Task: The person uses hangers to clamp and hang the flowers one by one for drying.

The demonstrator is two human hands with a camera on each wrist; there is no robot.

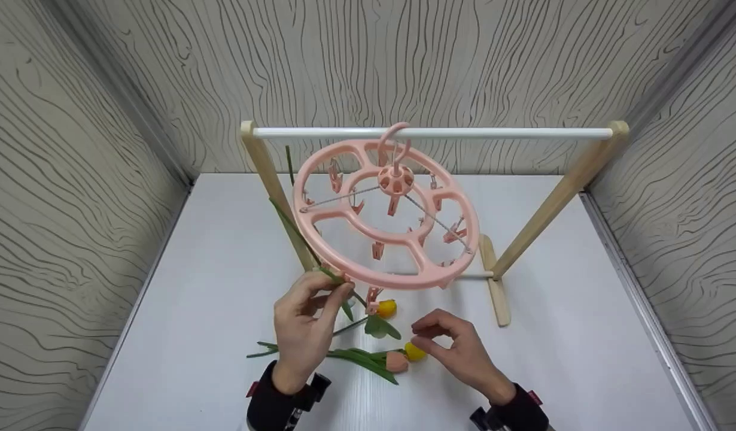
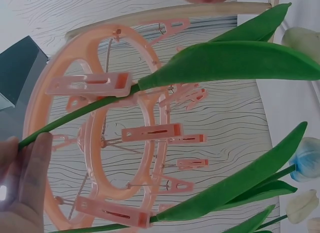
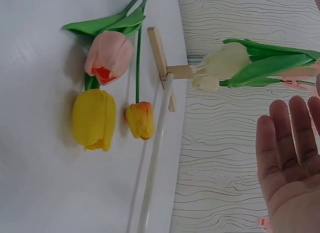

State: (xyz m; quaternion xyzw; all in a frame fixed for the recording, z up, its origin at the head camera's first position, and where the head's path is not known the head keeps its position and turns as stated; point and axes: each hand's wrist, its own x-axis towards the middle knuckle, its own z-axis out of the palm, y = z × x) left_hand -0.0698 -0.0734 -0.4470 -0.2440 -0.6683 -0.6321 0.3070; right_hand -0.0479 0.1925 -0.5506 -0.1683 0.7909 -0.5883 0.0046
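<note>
My left hand (image 1: 308, 323) pinches the green stem (image 2: 75, 113) of an artificial tulip at the near left rim of a pink round clip hanger (image 1: 320, 245). In the left wrist view, a pink clothespin (image 2: 90, 84) sits against that stem near its long leaf (image 2: 240, 60). A second stem passes by another clothespin (image 2: 112, 211) below. My right hand (image 1: 464, 353) holds nothing, its fingers loosely extended to the right of the flowers. A white tulip (image 3: 227, 63) hangs head down in the right wrist view.
The hanger hooks over the white rail (image 1: 499, 133) of a wooden stand (image 1: 535, 203). On the white table lie a pink tulip (image 3: 109, 55), a yellow tulip (image 3: 94, 118) and an orange-yellow tulip (image 3: 140, 120). A blue tulip (image 2: 306, 160) hangs in the left wrist view. Patterned walls enclose the table.
</note>
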